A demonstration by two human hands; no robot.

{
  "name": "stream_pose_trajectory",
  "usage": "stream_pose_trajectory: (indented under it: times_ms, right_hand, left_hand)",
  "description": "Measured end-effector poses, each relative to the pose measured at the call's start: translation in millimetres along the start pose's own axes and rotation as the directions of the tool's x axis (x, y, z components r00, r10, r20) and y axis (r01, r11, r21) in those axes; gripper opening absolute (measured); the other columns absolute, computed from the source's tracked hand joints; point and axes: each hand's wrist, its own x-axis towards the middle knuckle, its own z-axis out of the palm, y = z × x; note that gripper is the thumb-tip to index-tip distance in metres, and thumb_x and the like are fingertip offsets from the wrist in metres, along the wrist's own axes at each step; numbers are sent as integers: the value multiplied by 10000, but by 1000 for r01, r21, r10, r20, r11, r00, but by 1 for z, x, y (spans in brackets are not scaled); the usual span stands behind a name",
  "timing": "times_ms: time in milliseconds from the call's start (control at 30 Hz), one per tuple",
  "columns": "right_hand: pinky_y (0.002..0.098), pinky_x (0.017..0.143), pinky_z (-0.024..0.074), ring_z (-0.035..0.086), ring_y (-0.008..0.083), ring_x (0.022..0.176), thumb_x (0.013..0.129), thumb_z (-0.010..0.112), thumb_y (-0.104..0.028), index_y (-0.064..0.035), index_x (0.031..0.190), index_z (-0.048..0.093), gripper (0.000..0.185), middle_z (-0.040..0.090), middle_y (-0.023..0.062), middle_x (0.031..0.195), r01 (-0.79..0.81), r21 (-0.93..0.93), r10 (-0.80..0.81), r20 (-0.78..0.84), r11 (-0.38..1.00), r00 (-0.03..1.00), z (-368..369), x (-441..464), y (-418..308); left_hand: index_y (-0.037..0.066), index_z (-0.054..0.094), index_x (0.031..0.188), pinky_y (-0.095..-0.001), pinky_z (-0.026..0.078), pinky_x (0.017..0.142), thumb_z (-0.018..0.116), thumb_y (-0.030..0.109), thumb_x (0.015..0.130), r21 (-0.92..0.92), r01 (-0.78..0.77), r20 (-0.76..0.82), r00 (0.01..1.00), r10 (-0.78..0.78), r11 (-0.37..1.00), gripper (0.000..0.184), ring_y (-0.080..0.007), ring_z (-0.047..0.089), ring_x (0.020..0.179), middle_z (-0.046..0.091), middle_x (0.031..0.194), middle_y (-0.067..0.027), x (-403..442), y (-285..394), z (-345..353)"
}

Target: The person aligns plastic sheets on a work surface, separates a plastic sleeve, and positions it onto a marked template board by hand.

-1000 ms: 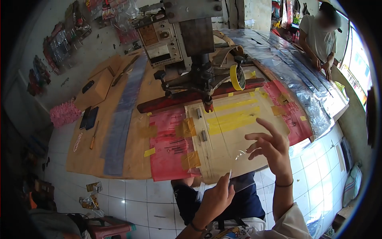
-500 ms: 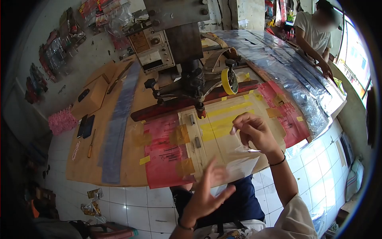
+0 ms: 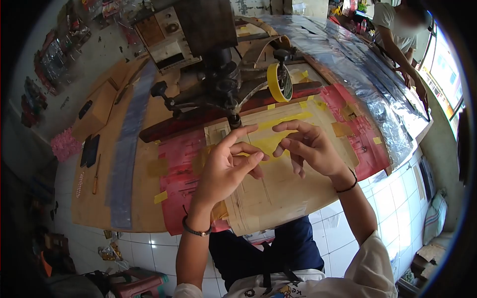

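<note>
My left hand [image 3: 226,171] is raised over the work board, index finger stretched out and the other fingers loosely bent. Facing it, my right hand [image 3: 310,149] has its fingers spread and half curled. Nothing can be made out in either hand, and a small gap separates their fingertips. Beneath them lies a beige sheet [image 3: 293,184] with pencil lines and yellow tape strips [image 3: 283,124]. Red sheets [image 3: 174,174] flank it on both sides. Behind my hands stands a dark machine head [image 3: 218,74] with spread arms; a yellow tape roll [image 3: 273,82] hangs on one arm.
On the left of the table are a bluish plastic strip [image 3: 130,149], a screwdriver [image 3: 96,176], dark phones [image 3: 89,151] and a cardboard box [image 3: 97,107]. Clear plastic sheets [image 3: 343,64] cover the right side, where another person [image 3: 397,44] leans in.
My left hand has risen from near my lap to beside my right hand. The clear film and white sheet seen by my right hand are out of sight. The view has shifted.
</note>
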Motion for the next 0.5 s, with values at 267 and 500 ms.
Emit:
stream_pose_trajectory:
  times_ms: [267,500]
  right_hand:
    - [205,499,483,599,49,589,1062,596,-191,-18,1403,526,389,742,72,969,-55,19,57,-163,998,985,3,-4,8]
    - [190,529,449,570,26,619,1061,610,-206,-34,1386,539,375,736,47,936,-6,34,12,-165,999,986,0,-4,16]
  left_hand:
    - [-60,454,1457,-280,611,719,682,20,958,-26,14,-102,995,-17,1000,554,-166,739,827,733,963,-115,-1,-5,6]
    - [-83,480,1426,-294,636,705,705,-32,911,19,-89,-72,993,90,996,564,-177,744,860,738,930,-110,-1,-7,7]
